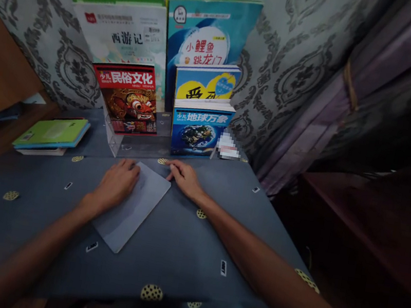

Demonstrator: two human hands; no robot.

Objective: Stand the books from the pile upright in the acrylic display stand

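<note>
A thin pale grey-blue booklet [136,210] lies slanted on the dark blue tablecloth. Over its upper left side rests my left hand [117,181], palm down, fingers slightly bent and lying on the booklet and its edge. My right hand [185,178] is at the booklet's upper right corner, with the index finger stretched out and the thumb beside the corner; nothing is held in it. Behind both hands stands a clear rack [140,145] of upright books, with a red-topped book [130,100] at the left and a blue book [197,132] at the right.
A small stack of books [53,132] with a green cover on top lies at the back left, near a wooden panel [1,64]. Patterned wall covering [302,60] and a tied purple curtain [327,100] are behind the table [187,271]. Its right edge runs diagonally.
</note>
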